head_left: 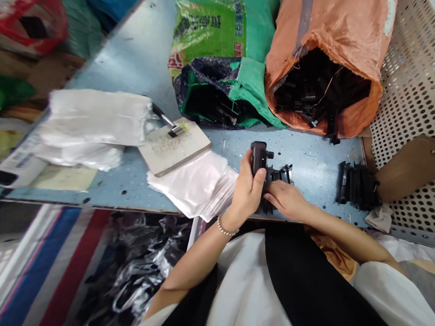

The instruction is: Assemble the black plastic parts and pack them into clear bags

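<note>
The work looks partway through, judged by how the black pieces are spread about. One black part (259,157) is in hand over the near edge of the counter (312,153), a little right of the middle: the left hand (248,190) is clamped around it, its upper end standing clear of the fingers. The right hand (287,200) is just beside, fingers curled at the part's lower end; whether they grip it cannot be told. Right behind the hands lies a small cluster of black pieces (285,174), and a second row of dark pieces (356,186) is set side by side farther right, so some are already out on the counter. Plenty seems left: the orange sack (336,18) at the far right holds a heap of similar black pieces, and dark pieces also show in the green sack (259,27) beside it. The thin plastic sheets (200,186) to the left lie in a thick stack, apparently unused. Shiny plastic (142,264) fills the space below the counter; what it wraps is unclear.
</note>
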The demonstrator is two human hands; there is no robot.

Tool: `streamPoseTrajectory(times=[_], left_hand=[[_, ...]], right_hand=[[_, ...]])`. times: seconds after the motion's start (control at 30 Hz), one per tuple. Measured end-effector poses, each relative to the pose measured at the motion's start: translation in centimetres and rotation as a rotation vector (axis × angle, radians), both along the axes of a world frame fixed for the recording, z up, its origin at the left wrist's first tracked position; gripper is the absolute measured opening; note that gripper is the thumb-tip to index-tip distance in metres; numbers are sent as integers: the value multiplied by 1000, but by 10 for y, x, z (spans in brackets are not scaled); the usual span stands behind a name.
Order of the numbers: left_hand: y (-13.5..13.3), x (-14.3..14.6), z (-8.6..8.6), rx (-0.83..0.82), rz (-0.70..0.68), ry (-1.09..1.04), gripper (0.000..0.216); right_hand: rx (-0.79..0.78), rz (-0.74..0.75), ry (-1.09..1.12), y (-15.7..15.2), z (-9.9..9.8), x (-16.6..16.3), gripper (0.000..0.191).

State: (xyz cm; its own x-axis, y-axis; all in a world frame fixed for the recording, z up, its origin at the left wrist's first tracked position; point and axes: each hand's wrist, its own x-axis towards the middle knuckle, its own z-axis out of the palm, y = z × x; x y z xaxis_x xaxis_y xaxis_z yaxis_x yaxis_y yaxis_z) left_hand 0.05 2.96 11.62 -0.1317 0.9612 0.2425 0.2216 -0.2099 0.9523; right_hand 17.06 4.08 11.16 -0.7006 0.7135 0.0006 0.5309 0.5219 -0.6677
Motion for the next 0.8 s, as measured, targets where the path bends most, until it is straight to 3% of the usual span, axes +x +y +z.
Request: streamPoseTrajectory(times=[0.1, 0.17, 0.23, 0.33, 0.4, 0.47, 0.6, 0.7, 0.8], left_hand=[[-8, 2, -1, 35, -29, 96, 65], [-10, 2, -2, 35, -48, 126, 68], [-11, 0, -2, 3, -63, 123, 68], [-10, -2, 4, -85, -105, 84, 63], [-8, -2, 11, -153, -152, 59, 61], [-7, -3, 19, -229, -191, 34, 60], [-6, -6, 32, -482, -316, -98, 58], [-7, -8, 37, -599, -433, -179, 53], [-9, -10, 40, -634, -463, -246, 53]], right_hand=[[-517, -9, 125, -4, -8, -2, 56], [-653, 30, 131, 0, -7, 2, 60], [-432, -23, 82, 11, 1, 11, 56], [274, -156, -68, 37, 26, 26, 39], [644, -73, -201, 52, 44, 31, 30], [881, 101, -302, 62, 59, 32, 26], [1101, 370, -324, 66, 73, 29, 24], [1151, 511, -249, 66, 77, 28, 29], [1143, 594, -235, 66, 83, 32, 30]])
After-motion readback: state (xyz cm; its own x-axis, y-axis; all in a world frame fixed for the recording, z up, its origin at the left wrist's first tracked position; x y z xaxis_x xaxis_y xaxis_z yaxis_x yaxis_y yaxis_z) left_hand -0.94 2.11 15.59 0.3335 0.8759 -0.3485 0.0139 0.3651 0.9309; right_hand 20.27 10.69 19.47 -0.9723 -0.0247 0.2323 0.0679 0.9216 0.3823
